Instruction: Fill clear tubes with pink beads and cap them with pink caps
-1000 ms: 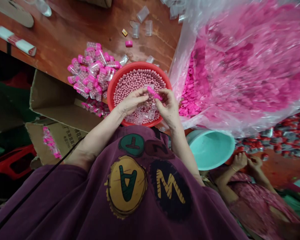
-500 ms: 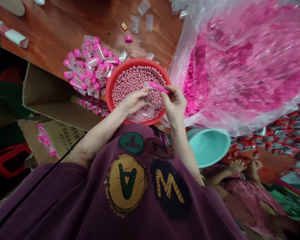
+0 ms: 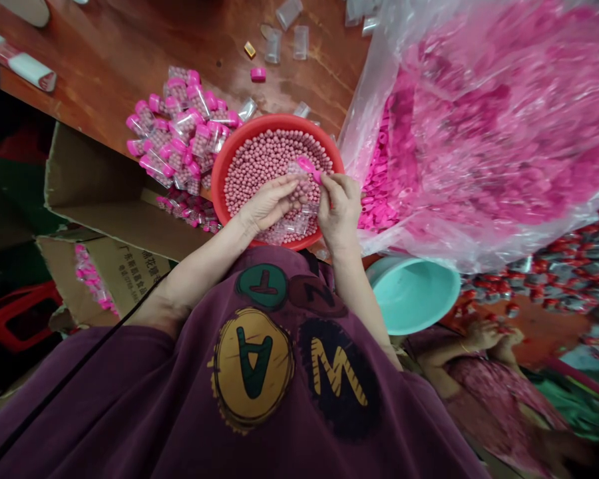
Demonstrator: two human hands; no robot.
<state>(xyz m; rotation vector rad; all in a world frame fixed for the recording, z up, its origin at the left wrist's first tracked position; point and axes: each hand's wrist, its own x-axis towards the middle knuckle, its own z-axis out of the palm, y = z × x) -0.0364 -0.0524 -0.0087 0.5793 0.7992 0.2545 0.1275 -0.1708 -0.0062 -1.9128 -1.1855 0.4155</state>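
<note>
Over a red basin (image 3: pixel 220 143) of small pink balls (image 3: pixel 259 156), my left hand (image 3: pixel 272 203) is closed on a clear container with pink balls in it. My right hand (image 3: pixel 340 203) pinches a bright pink plastic piece (image 3: pixel 308 166) at the container's upper right; the piece lies at its mouth, though the exact contact is partly hidden by my fingers. Clear empty containers (image 3: pixel 292 228) lie on the balls below my hands. Filled containers with pink caps (image 3: pixel 180 126) are heaped left of the basin.
A clear bag of pink pieces (image 3: pixel 479 133) fills the right side. A turquoise basin (image 3: pixel 412 293) stands below it, near another person's hands (image 3: pixel 489 336) and red-capped items (image 3: pixel 554 273). Open cardboard boxes (image 3: pixel 104 193) stand left. Loose clear containers (image 3: pixel 301 43) lie at the back.
My right hand has shifted slightly left and closer to my left hand, and the pink piece has turned to slope more steeply. The other person's hands have drawn together.
</note>
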